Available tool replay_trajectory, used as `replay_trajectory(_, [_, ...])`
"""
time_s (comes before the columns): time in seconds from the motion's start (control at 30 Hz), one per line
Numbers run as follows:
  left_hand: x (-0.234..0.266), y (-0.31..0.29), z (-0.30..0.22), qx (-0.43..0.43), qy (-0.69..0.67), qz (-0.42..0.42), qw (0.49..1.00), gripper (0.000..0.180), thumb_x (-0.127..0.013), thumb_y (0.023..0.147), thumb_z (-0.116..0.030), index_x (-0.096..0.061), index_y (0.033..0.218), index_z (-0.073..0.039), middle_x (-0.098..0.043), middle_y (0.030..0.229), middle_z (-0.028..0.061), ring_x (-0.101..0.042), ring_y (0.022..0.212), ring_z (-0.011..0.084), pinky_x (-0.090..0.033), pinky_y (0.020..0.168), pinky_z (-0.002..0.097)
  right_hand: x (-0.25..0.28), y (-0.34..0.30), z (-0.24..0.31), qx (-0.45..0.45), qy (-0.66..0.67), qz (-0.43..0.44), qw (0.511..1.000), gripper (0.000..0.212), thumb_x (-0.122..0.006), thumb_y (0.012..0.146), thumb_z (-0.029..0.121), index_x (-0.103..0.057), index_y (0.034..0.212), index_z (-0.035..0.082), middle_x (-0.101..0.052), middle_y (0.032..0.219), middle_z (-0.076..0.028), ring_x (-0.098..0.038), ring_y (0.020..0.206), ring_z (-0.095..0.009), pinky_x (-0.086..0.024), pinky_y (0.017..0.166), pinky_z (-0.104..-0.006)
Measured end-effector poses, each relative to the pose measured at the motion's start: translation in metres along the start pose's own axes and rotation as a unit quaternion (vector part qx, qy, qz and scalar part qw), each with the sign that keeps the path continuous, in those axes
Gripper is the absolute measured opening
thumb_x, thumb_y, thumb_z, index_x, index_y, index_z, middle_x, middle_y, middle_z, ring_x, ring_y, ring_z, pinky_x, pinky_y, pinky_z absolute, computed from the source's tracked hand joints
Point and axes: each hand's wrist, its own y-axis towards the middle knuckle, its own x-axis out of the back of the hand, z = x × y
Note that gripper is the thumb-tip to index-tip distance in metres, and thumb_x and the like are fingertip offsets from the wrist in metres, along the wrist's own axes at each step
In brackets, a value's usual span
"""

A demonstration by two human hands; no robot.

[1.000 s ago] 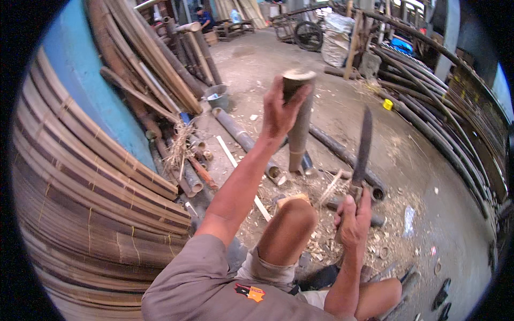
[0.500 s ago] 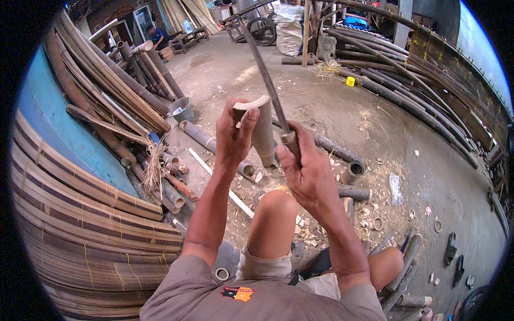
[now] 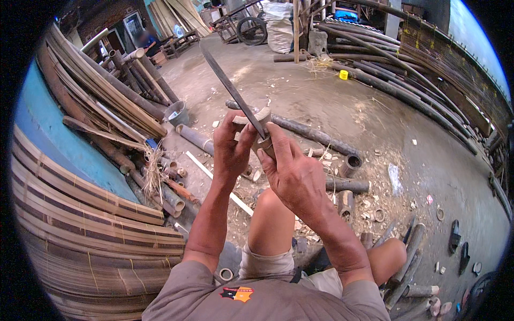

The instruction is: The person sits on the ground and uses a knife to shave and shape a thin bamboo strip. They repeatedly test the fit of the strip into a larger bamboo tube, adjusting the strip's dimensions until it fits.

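Observation:
My left hand [image 3: 229, 152] is closed round a split bamboo piece [image 3: 263, 114], whose pale, curved cut end points up. Most of its length is hidden behind my hands. The fingers of my right hand [image 3: 297, 171] wrap the short handle of a machete [image 3: 227, 80]. Its long dark blade slants up and to the left, crossing the bamboo's cut end close to my left thumb and seeming to touch it. A small pale chip shows just above that end.
Cut bamboo tubes [image 3: 350, 165] and pale chips lie on the floor ahead. Bundled slats [image 3: 91, 208] fill the left side, with a grey bucket [image 3: 176, 113] beyond. Long poles [image 3: 396, 88] are stacked at right, a yellow object [image 3: 343, 75] near them. Another person [image 3: 150, 45] sits far back.
The machete has moved left and down onto the bamboo's cut end, its blade tilting further left. My right hand has come close to my left. A chip now shows above the bamboo.

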Motion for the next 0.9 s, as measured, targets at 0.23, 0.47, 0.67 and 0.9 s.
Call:
replay_trajectory(0.23, [-0.002,-0.003,-0.001,0.003,-0.003,0.01,1.0,0.018,-0.064,0.099,-0.018,-0.062,0.107,-0.002,-0.071,0.088,0.0046,-0.064,0.081,0.0101,-0.052,0.072,0.027,-0.003,-0.007,-0.006,0.019,0.023,-0.021,0.999,0.052,-0.064,0.094,0.027,-0.044,0.138,0.008,-0.063,0.085,-0.016,-0.066,0.061,-0.038,-0.054,0.049,-0.0468])
replay_trajectory(0.47, [0.002,-0.007,-0.005,0.038,0.002,0.044,0.998,0.026,-0.058,0.101,-0.021,-0.058,0.118,-0.001,-0.068,0.099,0.0061,-0.062,0.091,0.011,-0.05,0.079,0.0274,-0.005,-0.01,-0.004,0.014,0.035,-0.031,0.999,0.053,-0.065,0.093,0.027,-0.044,0.138,0.009,-0.063,0.085,-0.015,-0.066,0.061,-0.038,-0.054,0.049,-0.046])
replay_trajectory(0.67, [0.0,-0.01,-0.009,0.066,-0.003,0.041,0.997,0.028,-0.058,0.101,-0.023,-0.058,0.117,0.001,-0.068,0.094,0.0062,-0.062,0.09,0.0113,-0.051,0.077,0.0273,-0.004,-0.012,-0.004,0.004,0.027,-0.027,0.999,0.05,-0.063,0.095,0.027,-0.046,0.137,0.007,-0.064,0.091,-0.016,-0.068,0.066,-0.037,-0.055,0.051,-0.0449])
replay_trajectory(0.9, [0.0,-0.008,-0.011,0.028,0.008,0.032,0.999,0.03,-0.059,0.101,-0.025,-0.061,0.117,0.0,-0.069,0.092,0.0064,-0.062,0.084,0.0119,-0.05,0.074,0.0272,0.001,-0.012,0.0,-0.011,0.047,0.014,0.999,0.05,-0.063,0.097,0.023,-0.045,0.138,0.003,-0.067,0.108,-0.02,-0.071,0.078,-0.037,-0.057,0.059,-0.0443])
